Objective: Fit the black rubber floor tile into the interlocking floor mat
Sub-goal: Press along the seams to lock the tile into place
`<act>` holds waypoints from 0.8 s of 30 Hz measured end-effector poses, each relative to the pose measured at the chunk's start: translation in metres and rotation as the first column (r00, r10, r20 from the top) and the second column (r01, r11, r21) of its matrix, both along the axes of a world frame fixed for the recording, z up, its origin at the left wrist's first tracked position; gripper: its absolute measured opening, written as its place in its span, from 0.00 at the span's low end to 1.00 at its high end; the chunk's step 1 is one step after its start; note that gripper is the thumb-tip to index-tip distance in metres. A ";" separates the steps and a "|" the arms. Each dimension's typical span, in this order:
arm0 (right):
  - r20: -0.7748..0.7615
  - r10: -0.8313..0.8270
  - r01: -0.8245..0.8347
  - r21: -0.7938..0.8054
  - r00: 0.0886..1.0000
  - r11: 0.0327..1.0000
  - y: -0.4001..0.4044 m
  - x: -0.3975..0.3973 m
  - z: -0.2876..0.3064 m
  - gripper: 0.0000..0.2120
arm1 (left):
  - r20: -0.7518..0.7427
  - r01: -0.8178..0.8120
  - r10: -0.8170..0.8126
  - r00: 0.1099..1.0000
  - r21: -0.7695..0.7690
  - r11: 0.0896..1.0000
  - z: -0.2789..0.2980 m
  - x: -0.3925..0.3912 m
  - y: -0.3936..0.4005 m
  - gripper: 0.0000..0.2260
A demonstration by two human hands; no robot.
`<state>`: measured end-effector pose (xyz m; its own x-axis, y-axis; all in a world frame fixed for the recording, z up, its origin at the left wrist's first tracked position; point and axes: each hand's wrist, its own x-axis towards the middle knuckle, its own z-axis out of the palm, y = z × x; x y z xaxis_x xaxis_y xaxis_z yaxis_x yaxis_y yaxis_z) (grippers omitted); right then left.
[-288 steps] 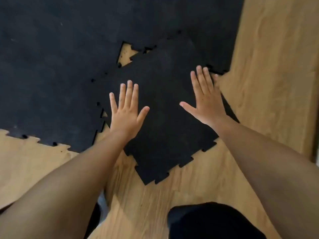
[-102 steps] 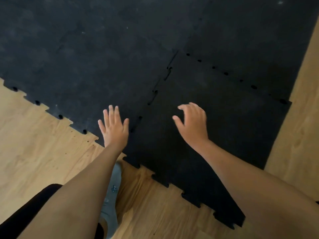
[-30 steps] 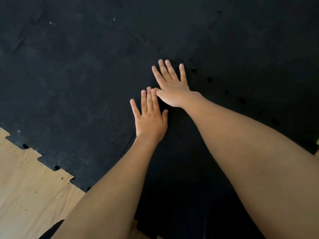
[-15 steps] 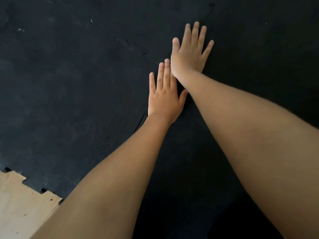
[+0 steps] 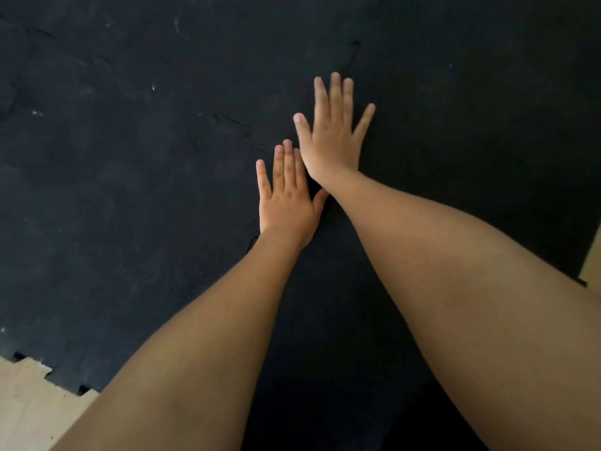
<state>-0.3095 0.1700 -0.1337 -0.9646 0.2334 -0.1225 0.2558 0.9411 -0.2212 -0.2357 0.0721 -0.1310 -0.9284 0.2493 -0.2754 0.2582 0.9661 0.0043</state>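
The black rubber floor tile (image 5: 455,164) lies flat within the black interlocking floor mat (image 5: 113,206), which fills most of the view. A thin jigsaw seam (image 5: 240,131) runs diagonally toward my hands, and another seam (image 5: 353,55) shows above my right fingertips. My left hand (image 5: 287,196) presses palm down, fingers together, where the seam passes under it. My right hand (image 5: 335,131) lies flat just beyond it, fingers spread, its wrist crossing over my left fingertips. Neither hand holds anything.
Light wooden floor (image 5: 29,408) shows at the bottom left past the mat's toothed edge (image 5: 48,374). A sliver of wooden floor (image 5: 593,255) also appears at the right edge. My forearms cover the lower middle of the view.
Both hands have slid forward along the seam, the right hand moving ahead of the left. The view has shifted further over the mat, so less wooden floor shows.
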 end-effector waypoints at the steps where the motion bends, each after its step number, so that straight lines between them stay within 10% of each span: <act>1: -0.029 -0.029 0.029 0.018 0.999 0.999 0.012 0.011 0.001 0.31 | -0.007 0.010 -0.010 1.000 0.009 1.000 0.002 0.002 0.002 0.33; 6: -0.003 -0.022 0.022 0.206 1.000 0.978 0.074 0.061 -0.003 0.30 | 0.006 0.257 -0.264 0.964 0.213 0.943 0.004 0.026 0.041 0.31; 24: 0.006 -0.147 0.144 0.166 0.989 0.976 0.157 0.140 0.002 0.30 | 0.133 0.322 -0.349 0.928 0.191 0.927 0.012 0.054 0.087 0.36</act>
<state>-0.1697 0.3268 -0.1316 -0.9170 0.3891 -0.0877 0.3948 0.9168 -0.0608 -0.1822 0.1592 -0.1185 -0.7287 0.5923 -0.3437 0.5493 0.8053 0.2232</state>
